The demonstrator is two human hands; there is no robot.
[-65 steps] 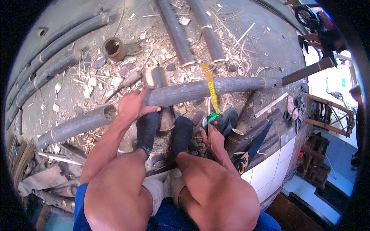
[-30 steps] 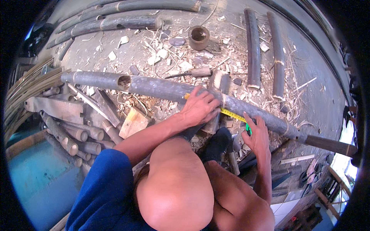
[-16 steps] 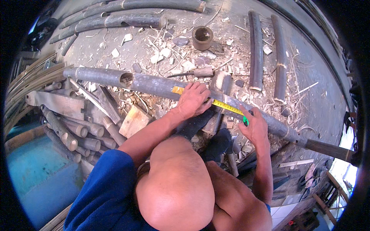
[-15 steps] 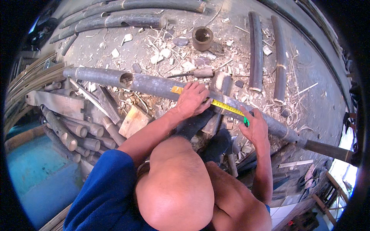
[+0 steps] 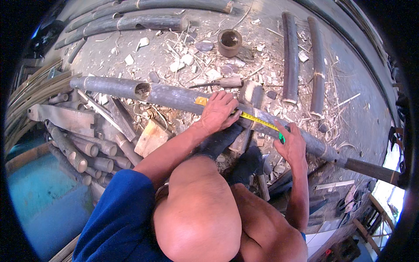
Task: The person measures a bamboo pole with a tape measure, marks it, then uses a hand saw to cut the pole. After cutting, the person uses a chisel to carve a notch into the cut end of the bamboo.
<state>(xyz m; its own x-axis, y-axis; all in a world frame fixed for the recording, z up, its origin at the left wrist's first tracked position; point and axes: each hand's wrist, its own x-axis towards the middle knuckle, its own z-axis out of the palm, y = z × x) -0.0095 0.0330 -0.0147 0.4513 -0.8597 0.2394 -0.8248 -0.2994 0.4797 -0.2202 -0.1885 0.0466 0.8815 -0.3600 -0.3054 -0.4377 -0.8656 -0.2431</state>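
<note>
A long dark bamboo pole (image 5: 174,97) slants across in front of me, with an oval hole (image 5: 142,90) cut in its left part. My left hand (image 5: 218,112) lies over the pole, its fingers closed on the yellow tape measure blade (image 5: 257,120) and pressing it to the pole. The blade's orange end (image 5: 201,101) pokes out left of those fingers. My right hand (image 5: 291,146) grips the green tape case (image 5: 281,138) by the pole. Its index finger points along the blade; the palm side is hidden.
Pale wood chips (image 5: 176,66) and shavings litter the floor. A brown round pot (image 5: 229,43) stands beyond the pole. Two bamboo lengths (image 5: 290,56) lie at the right, more poles (image 5: 131,24) at the back left. Cut bamboo tubes (image 5: 102,164) and a saw (image 5: 65,117) are piled at the left.
My right hand and the tape case have moved slightly right along the pole, drawing out a little more blade. My left hand stays in about the same place.
</note>
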